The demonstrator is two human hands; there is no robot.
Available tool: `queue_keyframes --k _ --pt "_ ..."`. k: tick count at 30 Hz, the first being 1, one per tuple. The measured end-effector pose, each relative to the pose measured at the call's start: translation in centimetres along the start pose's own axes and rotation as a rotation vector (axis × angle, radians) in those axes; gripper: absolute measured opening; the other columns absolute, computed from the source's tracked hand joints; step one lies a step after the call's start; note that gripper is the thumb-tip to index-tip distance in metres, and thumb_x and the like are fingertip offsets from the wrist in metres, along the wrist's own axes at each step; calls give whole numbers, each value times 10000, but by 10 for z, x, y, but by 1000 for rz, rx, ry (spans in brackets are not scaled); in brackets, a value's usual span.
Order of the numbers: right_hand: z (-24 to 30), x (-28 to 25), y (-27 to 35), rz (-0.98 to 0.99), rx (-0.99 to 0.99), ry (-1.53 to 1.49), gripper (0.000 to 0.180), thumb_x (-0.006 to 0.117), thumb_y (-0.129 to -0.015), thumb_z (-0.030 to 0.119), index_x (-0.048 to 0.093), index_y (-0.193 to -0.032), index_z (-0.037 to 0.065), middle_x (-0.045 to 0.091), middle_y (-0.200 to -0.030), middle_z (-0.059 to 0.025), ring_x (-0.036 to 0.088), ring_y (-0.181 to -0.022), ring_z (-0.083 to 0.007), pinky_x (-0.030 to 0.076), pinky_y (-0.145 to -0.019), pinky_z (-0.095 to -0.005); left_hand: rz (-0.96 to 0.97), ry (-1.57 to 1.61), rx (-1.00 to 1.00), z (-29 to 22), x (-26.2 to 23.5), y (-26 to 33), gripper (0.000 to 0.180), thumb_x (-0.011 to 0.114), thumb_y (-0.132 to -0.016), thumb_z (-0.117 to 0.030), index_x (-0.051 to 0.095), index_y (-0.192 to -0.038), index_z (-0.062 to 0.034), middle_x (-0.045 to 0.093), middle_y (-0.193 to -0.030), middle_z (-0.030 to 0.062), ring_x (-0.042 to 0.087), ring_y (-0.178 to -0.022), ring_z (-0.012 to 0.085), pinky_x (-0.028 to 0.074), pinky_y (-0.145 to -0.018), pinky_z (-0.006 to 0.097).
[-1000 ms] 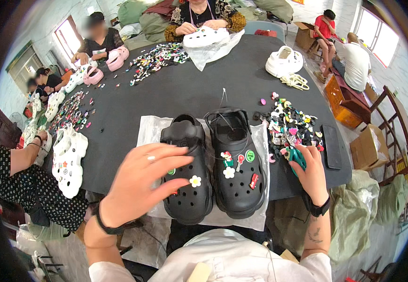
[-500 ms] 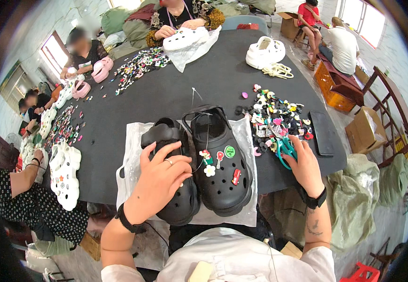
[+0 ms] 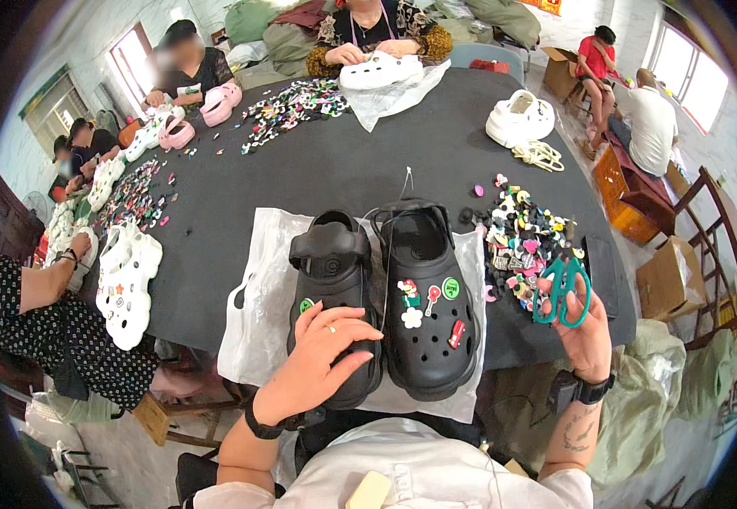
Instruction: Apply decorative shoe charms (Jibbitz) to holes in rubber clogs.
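Observation:
Two black clogs lie side by side on a clear plastic bag at the near edge of a black table. My left hand rests flat on the toe of the left clog, which shows a green charm. The right clog carries several coloured charms on its toe. My right hand is raised at the table's right edge and holds green-handled scissors, beside a pile of loose charms.
White clogs lie at the left edge, another white pair at the far right, pink clogs at the far left. More charms are scattered around. Several other people sit around the table. A wooden chair and a cardboard box stand at right.
My left hand has slid from the right clog's charms onto the left clog's toe. My right hand has lifted away from the charm pile with the scissors.

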State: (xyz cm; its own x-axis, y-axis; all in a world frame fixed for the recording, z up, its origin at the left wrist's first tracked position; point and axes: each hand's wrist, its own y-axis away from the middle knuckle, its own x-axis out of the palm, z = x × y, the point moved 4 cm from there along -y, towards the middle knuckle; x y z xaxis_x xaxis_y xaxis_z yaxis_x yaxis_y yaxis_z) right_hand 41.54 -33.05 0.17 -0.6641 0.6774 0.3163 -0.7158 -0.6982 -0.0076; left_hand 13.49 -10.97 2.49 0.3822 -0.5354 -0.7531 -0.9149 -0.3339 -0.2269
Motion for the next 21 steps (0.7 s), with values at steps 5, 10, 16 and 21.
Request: queue_keyframes --k 5,10,16,21 --pt "-13 17 -1 74 59 -150 432 653 -914 169 529 -1294 4 635 -1004 -73 551 -808 -137 443 -709 -248 32 43 -30 4 2 2 266 645 -893 -178 645 -1157 -142 647 -1167 3 466 -1295 227 136 -1151 479" --pt "-20 18 -25 53 -40 -32 425 649 -933 193 517 -1291 5 622 -981 -54 541 -815 -118 432 -726 -242 34 66 2 6 5 4 287 653 -887 -177 642 -1173 -147 650 -1192 -2 472 -1289 229 127 -1155 481" --pt "-26 13 -7 20 -25 -193 441 516 -1009 350 506 -1297 17 608 -925 -39 532 -739 -105 405 -627 -221 28 38 -5 7 5 2 289 658 -876 -177 664 -1163 -143 654 -1193 -3 486 -1278 230 118 -1161 481" --pt "-68 11 -3 20 -113 18 709 667 -880 510 432 -1398 86 583 -860 -68 511 -639 -118 384 -537 -242 23 -27 -25 9 1 -1 331 672 -847 -192 659 -1172 -130 664 -1171 10 494 -1267 262 138 -1162 503"
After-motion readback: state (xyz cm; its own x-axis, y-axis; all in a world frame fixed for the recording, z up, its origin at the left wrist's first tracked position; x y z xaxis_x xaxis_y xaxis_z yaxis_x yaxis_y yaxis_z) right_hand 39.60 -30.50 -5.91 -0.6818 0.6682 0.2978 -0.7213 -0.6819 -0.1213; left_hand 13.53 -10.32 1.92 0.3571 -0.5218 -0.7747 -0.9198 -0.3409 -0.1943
